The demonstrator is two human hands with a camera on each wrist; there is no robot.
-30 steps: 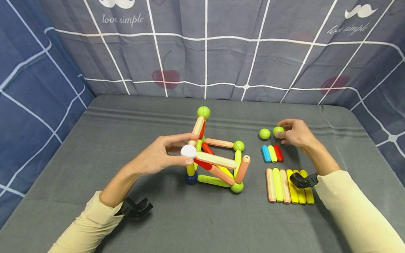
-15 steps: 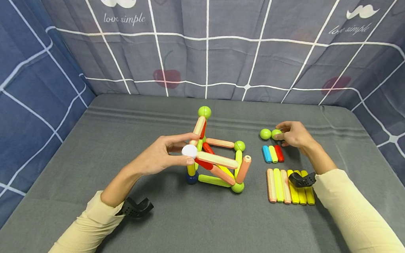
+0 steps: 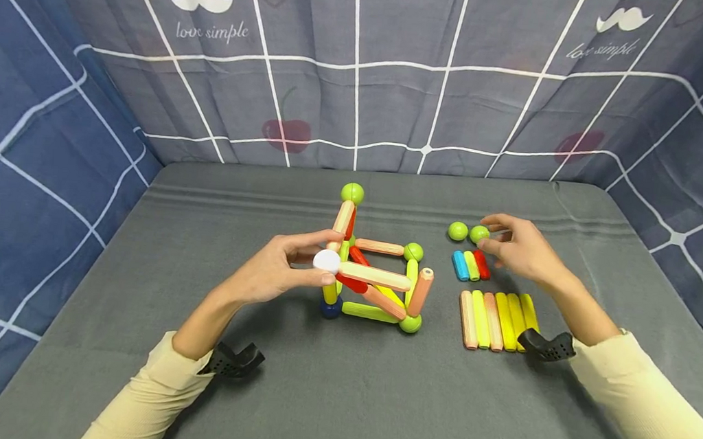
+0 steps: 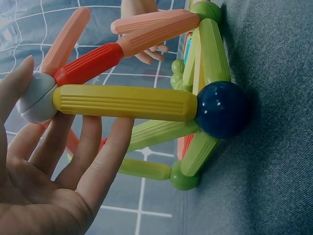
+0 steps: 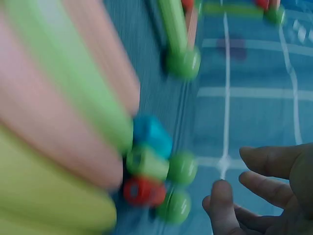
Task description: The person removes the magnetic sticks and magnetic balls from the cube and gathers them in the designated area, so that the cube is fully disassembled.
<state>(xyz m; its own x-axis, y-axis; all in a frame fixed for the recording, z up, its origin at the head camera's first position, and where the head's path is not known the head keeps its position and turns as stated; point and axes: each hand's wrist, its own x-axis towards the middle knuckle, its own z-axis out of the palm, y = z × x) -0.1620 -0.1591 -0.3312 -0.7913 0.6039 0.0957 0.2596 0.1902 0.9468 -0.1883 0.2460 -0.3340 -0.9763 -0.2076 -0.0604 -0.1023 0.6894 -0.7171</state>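
My left hand (image 3: 276, 269) grips a white ball (image 3: 325, 261) at the top corner of a frame built of coloured rods and balls. In the left wrist view, fingers also touch the yellow rod (image 4: 127, 102) running from that ball to a dark blue ball (image 4: 223, 110) on the table. My right hand (image 3: 525, 247) hovers beside two loose green balls, the nearer being the right green ball (image 3: 479, 234). In the right wrist view its fingers are relaxed and apart from the balls, holding nothing. The left green ball (image 3: 458, 231) lies close by.
Short blue, yellow-green and red rods (image 3: 472, 265) lie in a row before the loose balls. Several longer rods (image 3: 497, 320) lie side by side nearer the front. A grid-patterned curtain (image 3: 391, 112) hangs behind the grey table (image 3: 374, 400).
My right hand shifted the right green ball slightly left towards the other, let go of it and drew back to the right. The left hand has stayed on the white ball.
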